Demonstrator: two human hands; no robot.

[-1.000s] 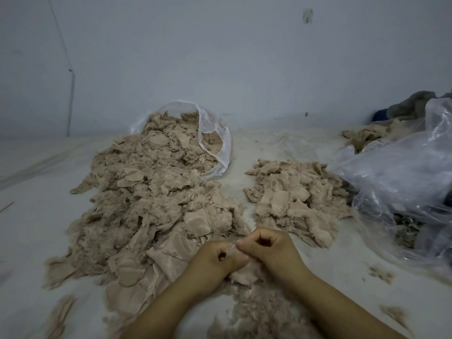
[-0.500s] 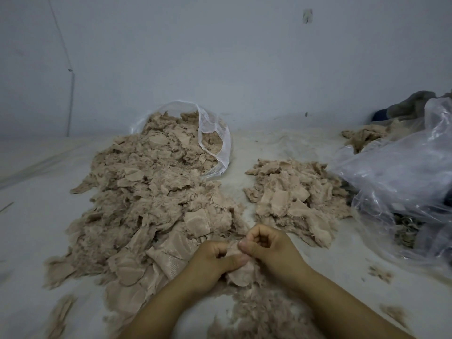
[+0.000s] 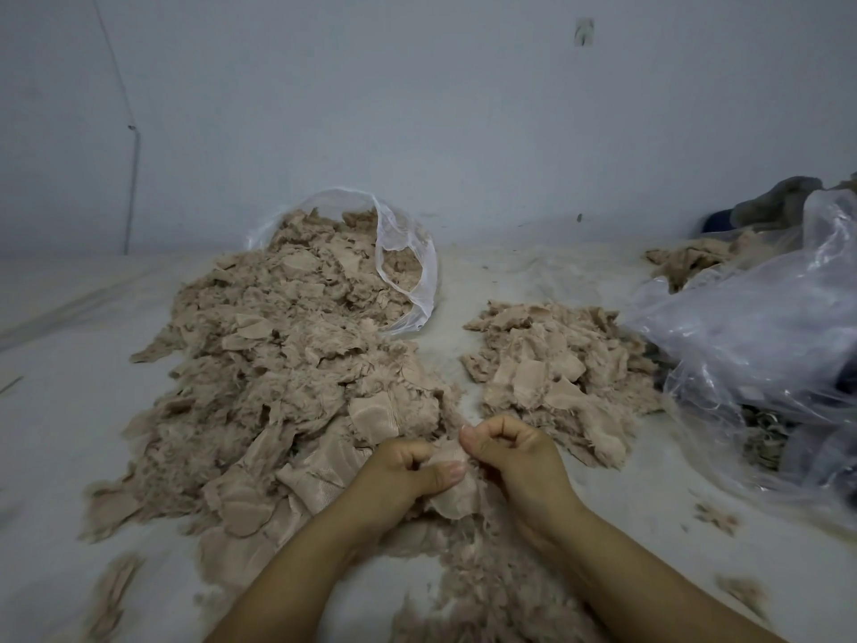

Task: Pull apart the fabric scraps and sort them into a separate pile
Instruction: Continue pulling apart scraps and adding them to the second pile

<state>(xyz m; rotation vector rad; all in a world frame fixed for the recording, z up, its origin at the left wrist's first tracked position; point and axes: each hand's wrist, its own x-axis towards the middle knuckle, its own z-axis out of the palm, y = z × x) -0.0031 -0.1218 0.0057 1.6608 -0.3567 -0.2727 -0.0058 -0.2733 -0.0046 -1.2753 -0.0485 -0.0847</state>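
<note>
**Inspector:** State of the hands?

**Assistant:** Both pinch one scrap (image 3: pixel 452 491), low and centre, just in front of the big pile (image 3: pixel 287 387). The left hand (image 3: pixel 403 475) has its thumb pressed flat on the scrap's top face with the fingers curled under. The right hand (image 3: pixel 514 452) is curled, thumb against forefinger at the scrap's upper edge. The two hands are almost touching.

**Inspector:** How should the pull be done?

**Assistant:** In my judgement, keep the pinches close to the seam between the layers and draw the hands apart sideways, slowly, so the smooth piece peels off the fluffy backing instead of tearing. Grips set too far apart would likely only stretch the cloth.

**Inspector:** Appearance of the scrap?

**Assistant:** Beige, thin, with a faint ribbed weave on the smooth face; fuzzy fibre shows beneath and around it. Whether the layers have begun to part I cannot tell; the hands cover the join.

**Inspector:** Where does it go?

**Assistant:** Probably the small pile (image 3: pixel 552 368), right of the big one and apart from it. The big pile spills from a clear bag (image 3: pixel 417 271) at the back.
</note>
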